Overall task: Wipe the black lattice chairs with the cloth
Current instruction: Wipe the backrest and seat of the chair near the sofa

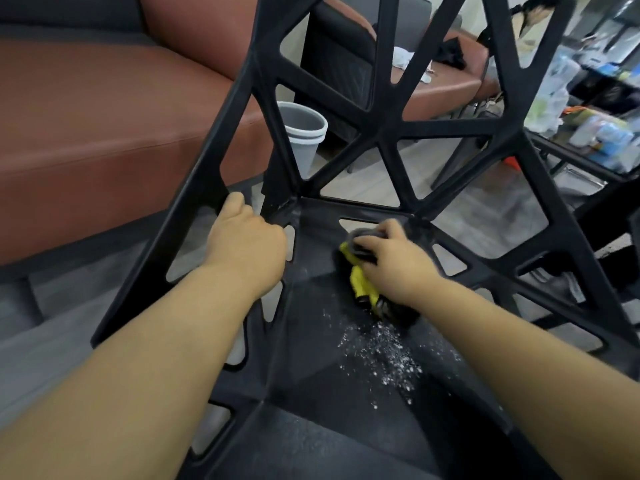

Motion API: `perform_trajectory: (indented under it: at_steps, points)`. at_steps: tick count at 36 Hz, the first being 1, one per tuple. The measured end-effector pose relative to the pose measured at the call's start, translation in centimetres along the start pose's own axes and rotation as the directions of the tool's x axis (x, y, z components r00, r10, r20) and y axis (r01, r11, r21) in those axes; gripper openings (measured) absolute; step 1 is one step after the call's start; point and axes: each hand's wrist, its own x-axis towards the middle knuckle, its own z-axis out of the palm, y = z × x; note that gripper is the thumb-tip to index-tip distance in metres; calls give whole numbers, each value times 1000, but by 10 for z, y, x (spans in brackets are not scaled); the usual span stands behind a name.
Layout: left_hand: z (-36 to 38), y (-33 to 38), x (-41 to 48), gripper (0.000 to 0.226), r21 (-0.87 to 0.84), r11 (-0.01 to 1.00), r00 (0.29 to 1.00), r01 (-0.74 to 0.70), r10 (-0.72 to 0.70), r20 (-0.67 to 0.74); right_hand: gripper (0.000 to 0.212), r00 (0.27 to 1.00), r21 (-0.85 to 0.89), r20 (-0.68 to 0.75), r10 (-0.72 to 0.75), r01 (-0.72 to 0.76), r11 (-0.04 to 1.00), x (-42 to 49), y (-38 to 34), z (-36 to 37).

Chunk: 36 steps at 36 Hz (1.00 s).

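Note:
A black lattice chair (384, 129) fills the head view, its open-work back rising ahead and its seat spreading below. My left hand (247, 244) grips the chair's frame at the left rear corner of the seat. My right hand (391, 258) presses a bunched yellow and grey cloth (362, 282) onto the seat near the back. White specks of dust (384, 351) lie scattered on the seat just in front of the cloth.
A brown leather sofa (104, 140) runs along the left. Stacked grey bins (304, 133) stand on the floor behind the chair. A second brown seat (446, 84) holds clothes at the back. At right a glass table (588, 147) is crowded with bottles and bags.

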Motion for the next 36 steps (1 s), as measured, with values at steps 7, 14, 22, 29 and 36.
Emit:
perform_trajectory:
  at_steps: [7, 14, 22, 29, 36]
  points:
    - [1, 4, -1, 18, 10, 1000, 1000, 4, -5, 24, 37, 853, 53, -91, 514, -511, 858, 15, 42, -1]
    - [-2, 4, 0, 10, 17, 1000, 999, 9, -10, 53, 49, 977, 187, -25, 213, -205, 961, 11, -57, 13]
    - [8, -5, -2, 10, 80, 995, 998, -66, 66, -3, 48, 989, 214, 35, -147, 136, 967, -24, -26, 9]
    - [6, -1, -2, 12, 82, 996, 996, -32, 26, 82, 44, 865, 46, -110, 489, -487, 872, -18, 50, -2]
    - [-3, 5, -1, 12, 60, 998, 994, 11, -18, 109, 43, 922, 126, 0, 386, -383, 915, -12, -35, 4]
